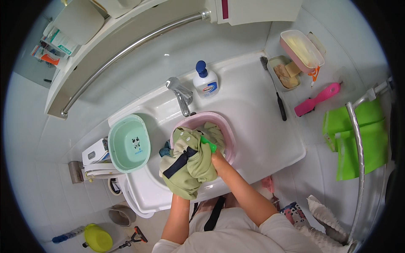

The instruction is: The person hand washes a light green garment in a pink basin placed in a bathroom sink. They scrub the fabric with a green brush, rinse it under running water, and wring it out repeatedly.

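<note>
A light-green garment (202, 166) with cream parts, a dark navy strip and white buttons is bunched over the front left of a pink plastic basin (230, 132). My left hand is hidden beneath the garment, which drapes over it; only the left forearm (178, 215) shows. At the garment's right side, my right hand (218, 159) is closed around a bright green object (208, 144), possibly a scrub brush, pressed to the cloth. The fingers are mostly covered. More green cloth (215, 132) lies inside the basin. A dark teal cloth (165, 149) shows at its left.
The basin stands in a white washbasin (259, 126) below a chrome faucet (180, 95). Behind is a pump bottle (205, 83); left, a mint-green tub (126, 151). A black-handled brush (280, 106), soap dish (284, 76) and pink brush (318, 99) are at right.
</note>
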